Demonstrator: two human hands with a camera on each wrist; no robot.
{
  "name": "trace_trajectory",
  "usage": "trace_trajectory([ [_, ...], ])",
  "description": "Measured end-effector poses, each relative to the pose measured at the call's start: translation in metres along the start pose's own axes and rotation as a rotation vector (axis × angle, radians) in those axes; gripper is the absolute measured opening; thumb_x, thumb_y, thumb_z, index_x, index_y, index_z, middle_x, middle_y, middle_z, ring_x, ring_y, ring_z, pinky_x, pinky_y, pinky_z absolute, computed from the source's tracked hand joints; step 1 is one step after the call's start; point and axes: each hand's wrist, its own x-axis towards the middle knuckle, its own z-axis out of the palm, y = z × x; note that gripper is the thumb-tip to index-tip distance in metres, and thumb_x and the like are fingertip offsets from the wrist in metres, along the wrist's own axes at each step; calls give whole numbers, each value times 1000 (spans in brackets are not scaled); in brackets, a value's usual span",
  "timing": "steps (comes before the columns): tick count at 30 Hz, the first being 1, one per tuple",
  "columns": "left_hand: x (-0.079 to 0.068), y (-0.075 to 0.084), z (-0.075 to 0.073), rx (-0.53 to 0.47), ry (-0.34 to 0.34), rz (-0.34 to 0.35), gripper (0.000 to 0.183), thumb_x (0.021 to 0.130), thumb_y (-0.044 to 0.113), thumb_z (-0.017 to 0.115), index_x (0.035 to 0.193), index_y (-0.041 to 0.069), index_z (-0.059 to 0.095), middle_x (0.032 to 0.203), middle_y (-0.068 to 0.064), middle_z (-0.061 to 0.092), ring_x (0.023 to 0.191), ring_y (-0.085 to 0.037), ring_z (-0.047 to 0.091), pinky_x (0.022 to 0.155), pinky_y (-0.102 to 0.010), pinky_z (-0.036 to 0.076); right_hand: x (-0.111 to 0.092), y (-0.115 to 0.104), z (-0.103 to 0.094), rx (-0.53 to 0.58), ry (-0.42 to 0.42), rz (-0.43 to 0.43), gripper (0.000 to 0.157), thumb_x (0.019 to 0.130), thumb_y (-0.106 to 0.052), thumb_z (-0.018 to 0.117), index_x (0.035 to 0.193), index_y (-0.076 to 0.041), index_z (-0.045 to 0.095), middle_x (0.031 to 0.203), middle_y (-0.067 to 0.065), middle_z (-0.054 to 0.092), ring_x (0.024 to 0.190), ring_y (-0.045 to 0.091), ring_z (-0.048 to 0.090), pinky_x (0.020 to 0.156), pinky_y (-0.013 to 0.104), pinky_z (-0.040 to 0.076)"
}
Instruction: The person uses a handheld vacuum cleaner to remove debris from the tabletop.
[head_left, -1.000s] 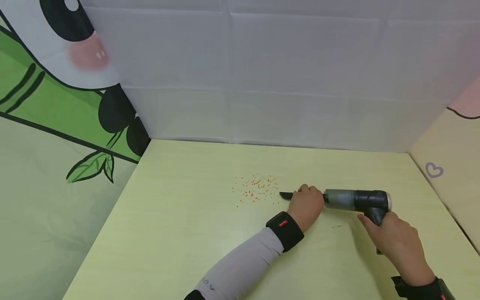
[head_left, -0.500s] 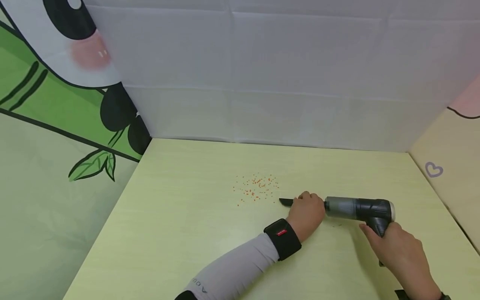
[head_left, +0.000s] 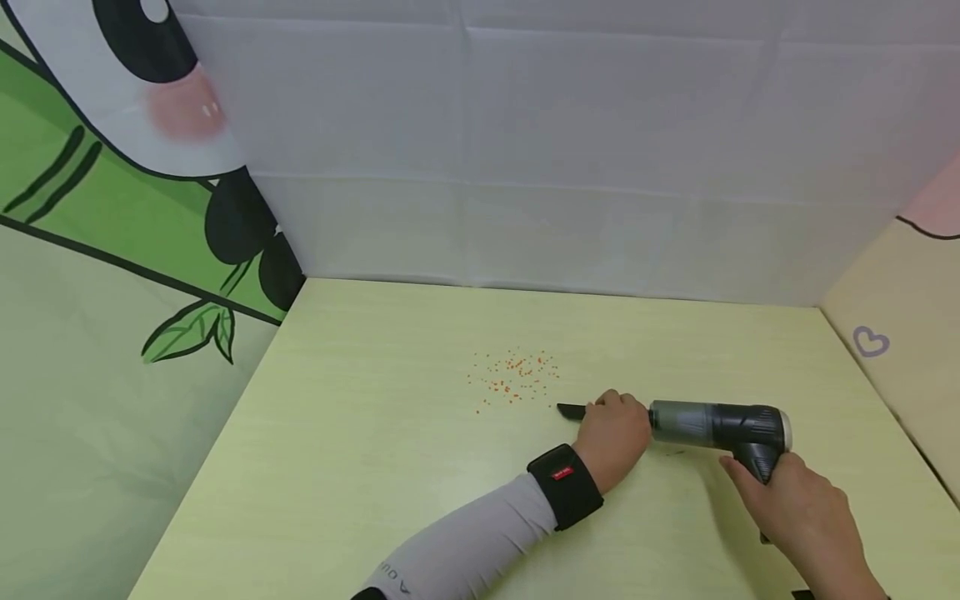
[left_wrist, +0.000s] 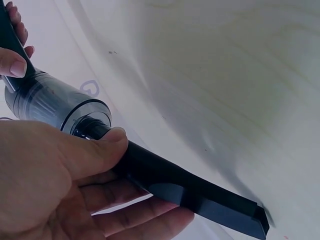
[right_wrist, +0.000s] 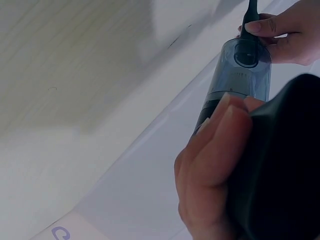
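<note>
A handheld vacuum cleaner [head_left: 682, 423] with a clear dust cup is held above the table by both hands. My right hand [head_left: 810, 508] grips its dark handle; in the right wrist view the curled fingers [right_wrist: 215, 155] wrap round it. Around the black crevice nozzle [left_wrist: 190, 192] at its front, my left hand [head_left: 615, 433] has thumb and fingers pinched. The nozzle's tip [head_left: 570, 412] points left, just below and right of scattered orange crumbs [head_left: 516, 375]. Most of the nozzle is hidden behind the left hand in the head view.
The pale wooden table [head_left: 375, 467] meets a white cloth wall [head_left: 525, 233] at its back edge. A panel with a purple heart [head_left: 871, 342] borders the right side, and a green cartoon print [head_left: 150, 225] the left. A small dark mark [head_left: 675, 452] lies below the vacuum.
Both hands and the vacuum have shifted toward the near side of the table, lower in the head view. The orange crumbs look much the same, and both grips are unchanged.
</note>
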Motion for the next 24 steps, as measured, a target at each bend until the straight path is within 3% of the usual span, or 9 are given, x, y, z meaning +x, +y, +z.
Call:
trace_trajectory([
  [9,3,0,-2,-11,3,2,16,92,22,54,94,16,69,80,0,64,74,-16,60,60,-26,55,2,0,-4,-15,-2,-2,73,82,-73,37,73,-1,47,56,6,49,48,22,46,42,36,37],
  [24,14,-1,13,3,25,-16,16,94,18,50,90,17,66,76,2,60,70,-15,56,52,-25,51,12,-1,0,-2,94,-51,71,84,-69,41,75,1,47,55,7,47,45,22,44,39,35,35],
])
